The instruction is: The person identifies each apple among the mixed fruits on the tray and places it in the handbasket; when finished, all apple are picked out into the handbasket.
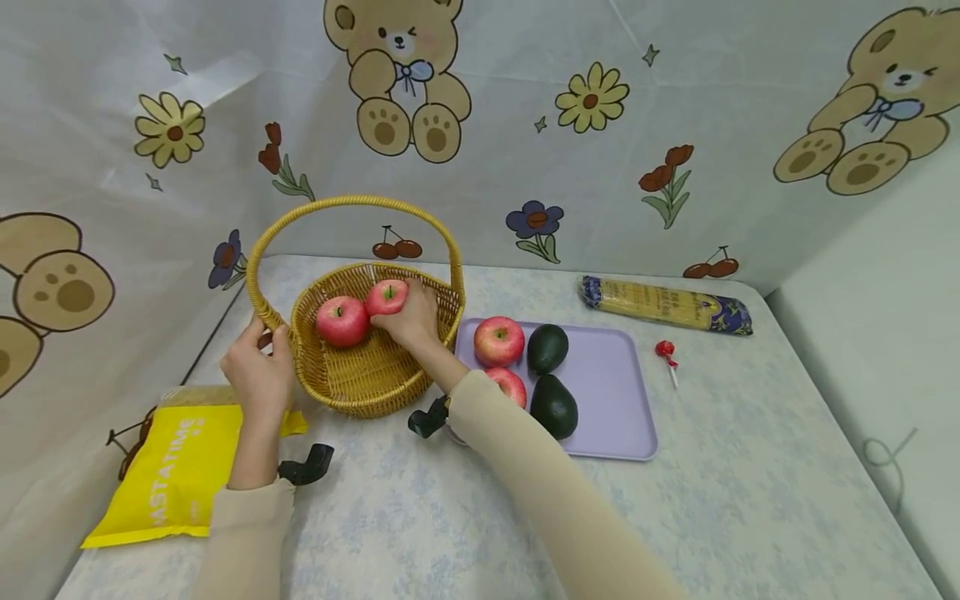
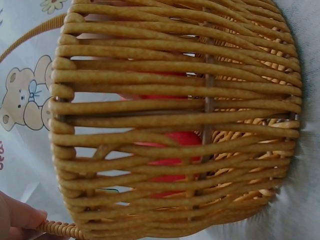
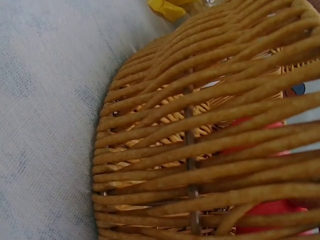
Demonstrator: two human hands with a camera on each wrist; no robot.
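A yellow woven basket (image 1: 360,400) with a tall arched handle (image 1: 360,202) stands left of centre on the table. My left hand (image 1: 262,367) pinches the handle near its left foot, and its fingertips (image 2: 30,215) show at the lower corner of the left wrist view. Inside the basket, my right hand (image 1: 412,317) grips a red apple (image 1: 384,296) toward the back. Another red apple (image 1: 342,322) sits beside it on the left. Through the weave, the right wrist view shows bits of red apple (image 3: 272,215); my right hand is out of that view.
A lilac tray (image 1: 618,400) to the right bears two apples (image 1: 498,341) and two avocados (image 1: 554,407); my right sleeve partly covers it. Behind lies a long gold packet (image 1: 663,305), with a red lollipop (image 1: 665,350) nearby. A yellow pasta bag (image 1: 176,475) lies front left.
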